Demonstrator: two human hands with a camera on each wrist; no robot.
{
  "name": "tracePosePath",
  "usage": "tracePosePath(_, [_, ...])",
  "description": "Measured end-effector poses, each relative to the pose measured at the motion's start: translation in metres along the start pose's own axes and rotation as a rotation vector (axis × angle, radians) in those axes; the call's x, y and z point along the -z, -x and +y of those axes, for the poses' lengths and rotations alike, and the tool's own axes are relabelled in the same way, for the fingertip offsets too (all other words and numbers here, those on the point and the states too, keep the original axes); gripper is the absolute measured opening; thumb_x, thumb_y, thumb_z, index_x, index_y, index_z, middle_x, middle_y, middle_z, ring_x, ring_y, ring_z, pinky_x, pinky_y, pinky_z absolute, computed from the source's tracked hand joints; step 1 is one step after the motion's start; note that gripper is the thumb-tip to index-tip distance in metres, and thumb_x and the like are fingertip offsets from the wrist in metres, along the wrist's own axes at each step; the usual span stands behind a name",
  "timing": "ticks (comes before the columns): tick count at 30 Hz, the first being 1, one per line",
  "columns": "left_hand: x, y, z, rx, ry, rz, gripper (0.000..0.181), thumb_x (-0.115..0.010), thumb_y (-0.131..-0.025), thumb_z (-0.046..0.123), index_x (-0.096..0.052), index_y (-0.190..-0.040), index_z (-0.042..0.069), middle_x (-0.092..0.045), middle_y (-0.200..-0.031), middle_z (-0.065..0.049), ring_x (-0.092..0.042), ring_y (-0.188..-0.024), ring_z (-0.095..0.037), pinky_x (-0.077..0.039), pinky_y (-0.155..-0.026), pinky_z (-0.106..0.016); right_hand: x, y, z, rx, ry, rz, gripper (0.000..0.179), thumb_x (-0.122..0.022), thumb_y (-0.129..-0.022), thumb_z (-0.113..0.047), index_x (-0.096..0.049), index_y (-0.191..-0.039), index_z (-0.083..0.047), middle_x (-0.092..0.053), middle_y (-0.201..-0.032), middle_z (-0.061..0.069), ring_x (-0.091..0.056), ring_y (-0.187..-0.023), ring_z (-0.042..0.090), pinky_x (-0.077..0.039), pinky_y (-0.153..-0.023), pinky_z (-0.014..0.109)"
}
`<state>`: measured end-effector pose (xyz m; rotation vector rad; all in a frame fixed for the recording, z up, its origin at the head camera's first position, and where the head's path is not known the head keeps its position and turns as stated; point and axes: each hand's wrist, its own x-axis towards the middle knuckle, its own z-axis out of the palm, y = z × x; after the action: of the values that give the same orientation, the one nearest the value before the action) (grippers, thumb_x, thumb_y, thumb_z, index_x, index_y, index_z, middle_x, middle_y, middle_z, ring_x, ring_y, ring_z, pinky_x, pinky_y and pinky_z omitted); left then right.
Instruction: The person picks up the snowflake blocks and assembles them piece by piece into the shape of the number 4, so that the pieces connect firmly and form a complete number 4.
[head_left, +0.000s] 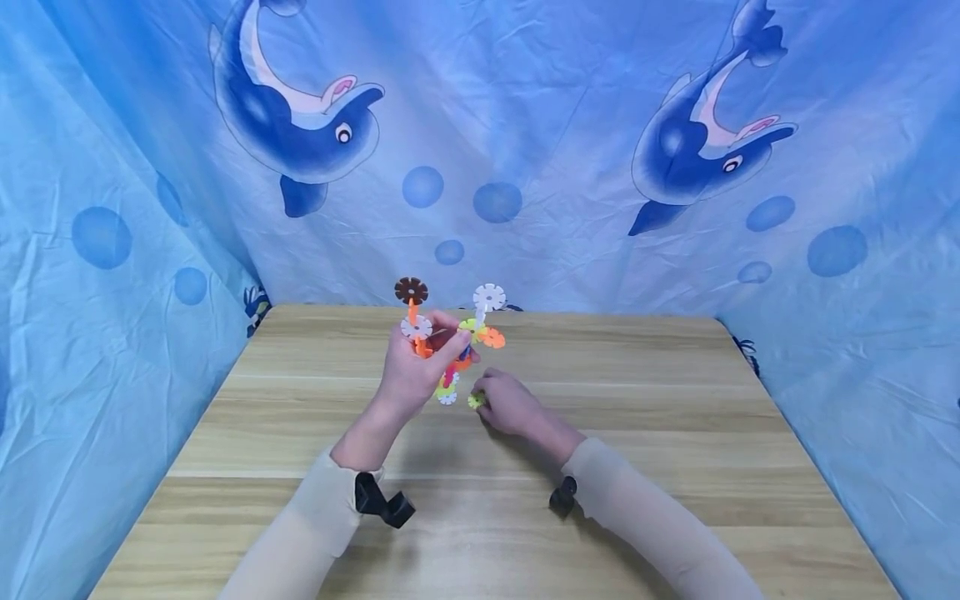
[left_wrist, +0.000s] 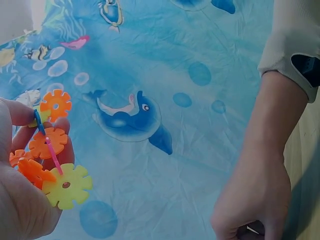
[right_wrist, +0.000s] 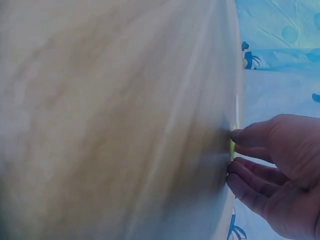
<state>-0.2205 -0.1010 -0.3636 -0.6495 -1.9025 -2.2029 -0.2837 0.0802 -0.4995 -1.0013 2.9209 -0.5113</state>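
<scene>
My left hand point(head_left: 408, 367) grips a joined cluster of notched plastic snowflake discs, held above the table. A brown disc point(head_left: 411, 291) tops its left branch, and a white disc point(head_left: 490, 297) tops the right one. Orange discs point(left_wrist: 56, 106) and a yellow disc point(left_wrist: 67, 186) show in the left wrist view, with pink and blue ones edge-on; the palm and fingers hide part of the cluster. Lower right of it, my right hand point(head_left: 513, 404) has its fingertips around a single yellow-green disc point(head_left: 476, 401) at the tabletop. The right wrist view shows this disc point(right_wrist: 232, 145) edge-on between thumb and fingers.
The wooden table point(head_left: 637, 375) extends around both hands. Behind it and along both sides hangs a blue cloth point(head_left: 555, 242) printed with dolphins and bubbles. A black wrist camera point(head_left: 386, 502) juts out from the left sleeve, another point(head_left: 562, 497) from the right.
</scene>
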Motion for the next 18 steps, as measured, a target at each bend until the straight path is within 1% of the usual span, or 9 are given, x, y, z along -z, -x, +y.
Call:
tracePosePath(3, [0.001,-0.001,0.0,-0.004,-0.001,-0.002,0.006,-0.068,-0.098,0.001,-0.065,-0.103,0.001,-0.072,-0.095,0.001,-0.08,-0.079,-0.014,-0.066,-0.082,-0.027,0.001,-0.003,0.002,-0.009,-0.021,-0.004,0.019,-0.08,-0.092,-0.009,-0.077,-0.109,-0.003,-0.073,-0.102,0.008,-0.07,-0.095,0.021,-0.063,-0.092,0.036])
tracePosePath(5, [0.001,-0.001,0.0,-0.005,0.005,-0.005,0.005,-0.069,-0.098,0.001,-0.065,-0.102,0.002,-0.072,-0.095,-0.001,-0.08,-0.078,-0.014,-0.066,-0.083,-0.027,0.002,-0.002,0.004,-0.018,-0.072,-0.021,0.021,-0.081,-0.09,-0.007,-0.076,-0.111,-0.003,-0.072,-0.1,0.008,-0.068,-0.092,0.02,-0.062,-0.089,0.036])
tracePosePath(9, [-0.001,-0.001,-0.002,-0.012,0.026,-0.015,0.009,-0.068,-0.098,0.0,-0.067,-0.099,0.009,-0.072,-0.093,0.0,-0.08,-0.077,-0.014,-0.066,-0.081,-0.027,0.004,0.0,0.008,-0.049,-0.19,-0.091,0.025,-0.081,-0.087,-0.005,-0.073,-0.111,-0.004,-0.069,-0.095,0.004,-0.06,-0.084,0.013,-0.057,-0.08,0.03])
tracePosePath(12, [-0.003,-0.001,-0.002,-0.02,0.039,-0.028,0.015,-0.067,-0.099,-0.001,-0.067,-0.098,0.013,-0.073,-0.09,0.003,-0.079,-0.076,-0.014,-0.067,-0.08,-0.028,0.007,0.004,0.011,-0.068,-0.248,-0.157,0.023,-0.082,-0.085,-0.007,-0.071,-0.104,-0.006,-0.066,-0.088,0.0,-0.058,-0.078,0.01,-0.055,-0.074,0.025])
tracePosePath(14, [-0.004,-0.001,-0.002,-0.021,0.038,-0.033,0.014,-0.067,-0.099,-0.001,-0.067,-0.098,0.013,-0.074,-0.089,0.003,-0.079,-0.076,-0.014,-0.067,-0.081,-0.028,0.008,0.007,0.012,-0.07,-0.263,-0.199,0.021,-0.083,-0.083,-0.008,-0.069,-0.099,-0.008,-0.063,-0.084,-0.002,-0.056,-0.075,0.009,-0.052,-0.07,0.023])
tracePosePath(16, [-0.005,-0.001,-0.002,-0.021,0.035,-0.033,0.009,-0.068,-0.099,0.0,-0.066,-0.099,0.009,-0.075,-0.089,0.004,-0.079,-0.076,-0.014,-0.067,-0.081,-0.028,0.01,0.01,0.013,-0.065,-0.283,-0.231,0.017,-0.082,-0.082,-0.007,-0.068,-0.091,-0.008,-0.059,-0.079,-0.003,-0.053,-0.072,0.009,-0.048,-0.066,0.022])
tracePosePath(18, [-0.006,0.0,-0.002,-0.018,0.028,-0.032,0.004,-0.069,-0.099,0.002,-0.065,-0.1,0.004,-0.075,-0.089,0.004,-0.079,-0.077,-0.014,-0.067,-0.081,-0.027,0.011,0.014,0.015,-0.041,-0.297,-0.239,0.015,-0.08,-0.083,-0.006,-0.066,-0.087,-0.009,-0.056,-0.076,-0.004,-0.051,-0.071,0.009,-0.045,-0.064,0.023])
